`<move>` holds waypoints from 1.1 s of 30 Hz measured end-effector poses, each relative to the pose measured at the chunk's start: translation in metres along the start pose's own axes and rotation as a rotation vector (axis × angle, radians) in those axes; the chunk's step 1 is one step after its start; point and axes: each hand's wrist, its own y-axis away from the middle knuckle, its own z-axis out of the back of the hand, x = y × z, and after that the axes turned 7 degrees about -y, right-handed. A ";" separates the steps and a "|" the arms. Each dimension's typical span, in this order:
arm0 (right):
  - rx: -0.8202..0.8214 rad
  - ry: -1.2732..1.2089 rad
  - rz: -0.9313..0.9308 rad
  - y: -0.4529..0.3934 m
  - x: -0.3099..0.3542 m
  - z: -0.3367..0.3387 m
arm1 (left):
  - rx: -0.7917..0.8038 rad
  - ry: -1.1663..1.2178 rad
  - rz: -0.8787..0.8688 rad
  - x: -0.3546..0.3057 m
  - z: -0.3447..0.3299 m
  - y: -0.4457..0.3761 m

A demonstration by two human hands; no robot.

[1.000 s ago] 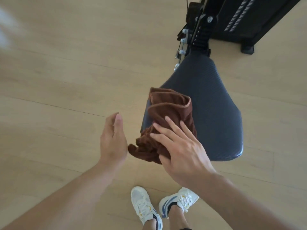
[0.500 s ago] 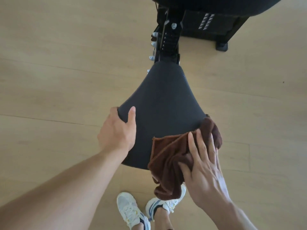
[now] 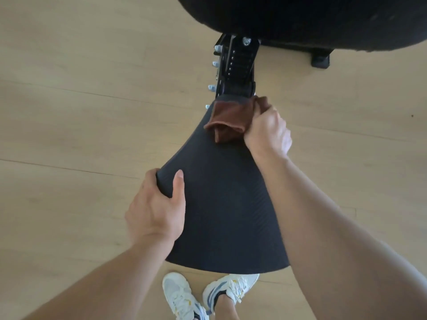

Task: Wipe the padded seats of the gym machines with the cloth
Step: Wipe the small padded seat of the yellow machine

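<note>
A dark, ribbed padded seat (image 3: 221, 204) widens toward me and narrows at its far end. A bunched brown cloth (image 3: 227, 120) lies on that narrow far end, and my right hand (image 3: 268, 130) grips it with curled fingers. My left hand (image 3: 157, 209) holds the seat's left edge, thumb on top and fingers wrapped under the rim.
A black adjustment post with bolts (image 3: 235, 65) joins the seat to the machine. A large black pad (image 3: 300, 21) overhangs the top of the view. A black machine foot (image 3: 320, 60) stands on the pale wooden floor (image 3: 80, 112). My white shoes (image 3: 203, 296) stand below the seat's near edge.
My right hand has carried the cloth from the seat's near right corner up to its narrow far end. My left hand came onto the seat's left edge and stays there.
</note>
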 end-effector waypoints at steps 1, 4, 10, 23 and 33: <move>-0.007 -0.026 0.008 -0.010 0.010 -0.005 | -0.003 0.002 -0.003 0.001 0.000 0.000; -0.034 -0.059 0.085 -0.023 0.021 -0.019 | -0.009 0.010 -0.004 0.001 -0.001 0.000; -0.068 -0.141 0.292 0.015 -0.005 0.000 | 0.009 0.022 0.006 0.000 0.001 0.000; 0.304 0.415 0.682 0.023 0.032 -0.038 | 0.002 0.083 -0.022 0.004 0.005 0.005; 0.527 0.425 0.757 0.112 0.054 -0.045 | 0.248 0.928 0.549 0.113 0.007 0.021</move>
